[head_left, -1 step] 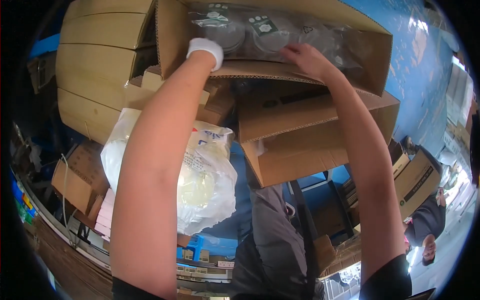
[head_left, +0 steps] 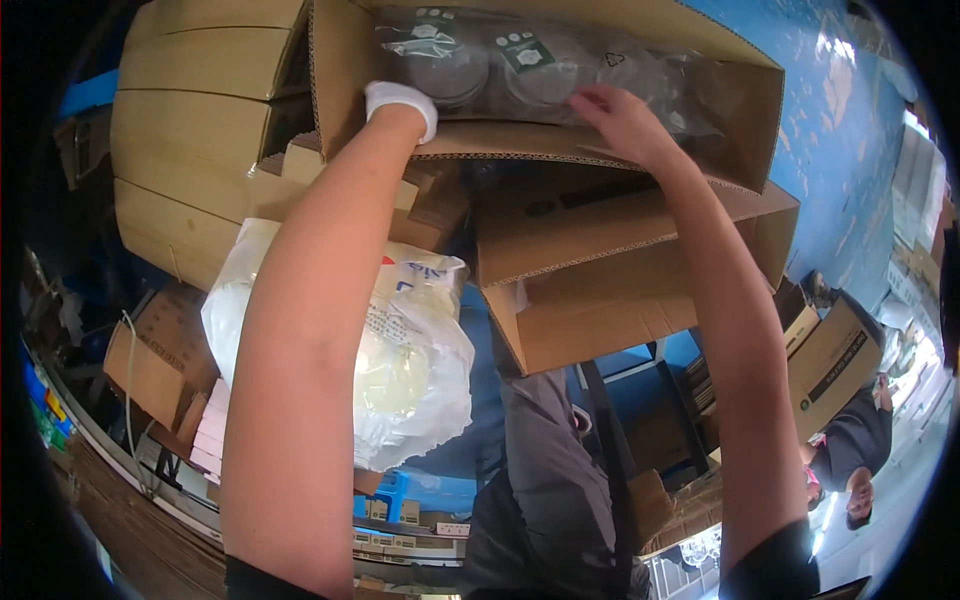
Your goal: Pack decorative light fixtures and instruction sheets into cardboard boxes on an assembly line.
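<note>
An open cardboard box point(head_left: 745, 130) at the far side holds a row of clear plastic packs. One round pack point(head_left: 540, 75) and another round pack point(head_left: 445, 75) carry dark green labels. My left hand point(head_left: 402, 106), in a white glove, reaches over the box's near wall at its left end; its fingers are hidden. Bare, my right hand point(head_left: 620, 118) is over the near wall, its fingers stretched and slightly apart beside the clear film point(head_left: 650, 90). Whether the fingertips touch the film I cannot tell.
Below sits another open cardboard box point(head_left: 600, 320). A white plastic sack point(head_left: 420, 390) lies under my left forearm. Closed cartons point(head_left: 190, 140) are stacked at left, and a blue wall point(head_left: 830, 130) is at right. Another person point(head_left: 855, 455) is at the lower right.
My left hand has shifted slightly left and nearer. The fingers of my right hand have drawn back a little to the right from the round pack.
</note>
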Demonstrator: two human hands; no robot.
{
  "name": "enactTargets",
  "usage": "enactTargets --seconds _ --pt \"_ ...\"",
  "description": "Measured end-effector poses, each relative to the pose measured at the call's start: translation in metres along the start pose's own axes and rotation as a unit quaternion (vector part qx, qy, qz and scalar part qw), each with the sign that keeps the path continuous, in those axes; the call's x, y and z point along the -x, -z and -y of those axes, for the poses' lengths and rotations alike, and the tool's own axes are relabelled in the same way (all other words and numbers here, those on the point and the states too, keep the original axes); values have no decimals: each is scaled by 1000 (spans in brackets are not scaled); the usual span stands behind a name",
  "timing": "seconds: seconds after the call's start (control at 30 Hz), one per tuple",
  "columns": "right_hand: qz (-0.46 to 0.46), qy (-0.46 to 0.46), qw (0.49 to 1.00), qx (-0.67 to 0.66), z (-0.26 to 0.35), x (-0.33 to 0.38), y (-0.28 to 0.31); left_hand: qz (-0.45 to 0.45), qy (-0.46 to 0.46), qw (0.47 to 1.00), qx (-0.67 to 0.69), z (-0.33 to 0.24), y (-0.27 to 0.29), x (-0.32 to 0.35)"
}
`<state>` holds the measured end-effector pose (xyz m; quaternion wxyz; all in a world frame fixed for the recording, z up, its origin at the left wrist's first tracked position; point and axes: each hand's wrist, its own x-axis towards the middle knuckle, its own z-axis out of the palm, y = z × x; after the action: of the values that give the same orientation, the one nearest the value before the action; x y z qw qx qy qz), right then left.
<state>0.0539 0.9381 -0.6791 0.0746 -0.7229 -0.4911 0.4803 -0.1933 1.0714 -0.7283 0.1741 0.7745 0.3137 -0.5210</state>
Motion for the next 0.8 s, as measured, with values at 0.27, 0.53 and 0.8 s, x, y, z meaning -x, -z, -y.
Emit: enactTargets --seconds 0.27,0.53,0.8 --pt "78 91 992 49 95 308 29 -167 -128 963 171 3 -3 105" --pt "-18 9 985 169 92 493 7 -177 35 820 543 -91 -32 386" --pt "91 -39 983 155 74 492 -14 -30 -211 881 422 -171 -22 565"
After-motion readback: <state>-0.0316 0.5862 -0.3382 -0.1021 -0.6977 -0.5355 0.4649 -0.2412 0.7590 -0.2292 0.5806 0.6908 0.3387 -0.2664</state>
